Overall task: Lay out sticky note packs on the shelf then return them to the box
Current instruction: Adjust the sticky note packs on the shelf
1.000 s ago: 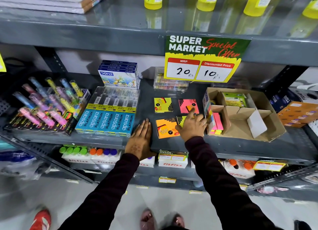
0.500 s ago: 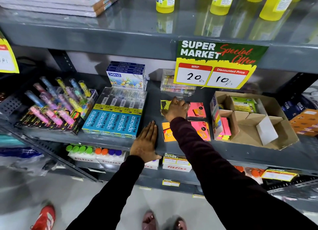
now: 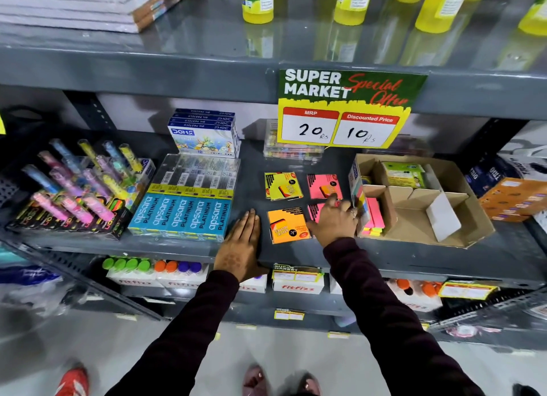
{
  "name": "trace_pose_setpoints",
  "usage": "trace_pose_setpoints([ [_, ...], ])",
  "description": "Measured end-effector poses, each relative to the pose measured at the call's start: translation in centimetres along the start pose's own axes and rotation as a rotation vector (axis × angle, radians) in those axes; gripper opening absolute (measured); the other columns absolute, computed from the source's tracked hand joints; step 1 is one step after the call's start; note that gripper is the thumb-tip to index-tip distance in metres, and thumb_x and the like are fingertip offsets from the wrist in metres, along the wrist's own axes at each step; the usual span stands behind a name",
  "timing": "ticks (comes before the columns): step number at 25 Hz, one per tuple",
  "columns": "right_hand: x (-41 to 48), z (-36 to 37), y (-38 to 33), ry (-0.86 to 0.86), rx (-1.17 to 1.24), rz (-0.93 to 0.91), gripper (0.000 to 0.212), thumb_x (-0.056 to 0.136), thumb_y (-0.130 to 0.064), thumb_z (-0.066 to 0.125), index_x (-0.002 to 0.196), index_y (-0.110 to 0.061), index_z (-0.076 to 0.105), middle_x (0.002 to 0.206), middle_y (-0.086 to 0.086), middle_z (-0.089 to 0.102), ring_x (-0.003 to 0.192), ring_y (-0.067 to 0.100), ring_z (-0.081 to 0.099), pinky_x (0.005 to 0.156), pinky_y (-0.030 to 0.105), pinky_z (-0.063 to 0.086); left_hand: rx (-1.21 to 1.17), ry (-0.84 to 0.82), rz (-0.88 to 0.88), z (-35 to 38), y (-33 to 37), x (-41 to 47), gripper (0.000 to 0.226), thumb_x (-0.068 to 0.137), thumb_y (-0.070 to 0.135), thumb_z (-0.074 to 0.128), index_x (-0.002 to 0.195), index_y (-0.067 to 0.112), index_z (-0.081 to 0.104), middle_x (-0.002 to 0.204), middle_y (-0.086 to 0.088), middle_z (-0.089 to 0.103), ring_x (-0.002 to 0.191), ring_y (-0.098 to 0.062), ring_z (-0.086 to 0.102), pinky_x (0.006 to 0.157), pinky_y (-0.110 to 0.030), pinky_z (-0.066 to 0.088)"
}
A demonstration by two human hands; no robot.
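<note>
the right hand [image 3: 333,218] lies on the near pink square sticky note pack [image 3: 314,211], fingers curled; whether it pinches is unclear. the brown cardboard box [image 3: 461,185] sits just right. the left hand [image 3: 241,244] rests spread flat on the grey metal shelf [image 3: 503,256].

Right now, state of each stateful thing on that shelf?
cardboard box: open, pink note strips upright in its front-left slot
yellow pack: flat on shelf, back left
pink pack: flat, back right
orange pack: flat, front left
front pink pack: flat, partly under right hand
right hand: on front pink pack, grip unclear
left hand: open, flat on shelf edge
</note>
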State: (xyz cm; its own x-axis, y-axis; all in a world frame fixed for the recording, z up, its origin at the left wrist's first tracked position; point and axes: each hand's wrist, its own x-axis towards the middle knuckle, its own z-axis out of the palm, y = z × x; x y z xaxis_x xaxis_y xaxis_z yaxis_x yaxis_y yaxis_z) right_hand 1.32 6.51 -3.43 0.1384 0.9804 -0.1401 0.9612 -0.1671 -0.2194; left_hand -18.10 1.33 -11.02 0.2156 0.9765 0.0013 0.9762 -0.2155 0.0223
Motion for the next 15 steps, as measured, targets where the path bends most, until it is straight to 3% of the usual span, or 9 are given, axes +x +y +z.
trace_pose_setpoints([
  [3,3.5,-0.9,-1.2,0.070,-0.027,-0.051,0.085,0.084,-0.046,0.062,0.143,0.004,0.024,0.140,0.032,0.038,0.129,0.047,0.039,0.110,0.053,0.034,-0.067,0.009,-0.002,-0.1,0.0,0.0,0.127,0.041,0.059,0.082,0.135,-0.008,0.031,0.143,-0.026,0.036,0.131,-0.037,0.035,0.105,-0.048,0.021],
  [8,7.9,-1.5,-2.5,-0.082,0.073,0.035,0.073,0.087,-0.043,0.062,0.140,-0.002,0.033,0.145,0.027,0.030,0.134,0.045,0.032,0.110,0.049,0.037,-0.108,0.015,0.004,0.0,-0.2,0.0,0.125,0.046,0.060,0.078,0.138,-0.007,0.027,0.145,-0.025,0.031,0.133,-0.037,0.030,0.106,-0.050,0.017],
  [12,6.1,-0.8,-1.6,-0.051,0.037,0.040,0.080,0.086,-0.050,0.060,0.140,0.002,0.031,0.144,0.031,0.032,0.131,0.047,0.036,0.106,0.051,0.040,-0.091,0.039,0.012,-0.3,-0.1,0.0,0.123,0.045,0.056,0.081,0.136,-0.009,0.029,0.144,-0.027,0.033,0.132,-0.038,0.032,0.106,-0.049,0.016],
  [15,2.9,0.6,-0.1,-0.153,-0.003,0.055,0.077,0.086,-0.049,0.059,0.138,0.000,0.032,0.143,0.029,0.036,0.131,0.045,0.038,0.103,0.051,0.041,-0.026,0.020,0.009,-0.2,-0.1,0.0,0.124,0.044,0.055,0.082,0.137,-0.007,0.027,0.143,-0.026,0.037,0.132,-0.036,0.035,0.105,-0.046,0.020],
])
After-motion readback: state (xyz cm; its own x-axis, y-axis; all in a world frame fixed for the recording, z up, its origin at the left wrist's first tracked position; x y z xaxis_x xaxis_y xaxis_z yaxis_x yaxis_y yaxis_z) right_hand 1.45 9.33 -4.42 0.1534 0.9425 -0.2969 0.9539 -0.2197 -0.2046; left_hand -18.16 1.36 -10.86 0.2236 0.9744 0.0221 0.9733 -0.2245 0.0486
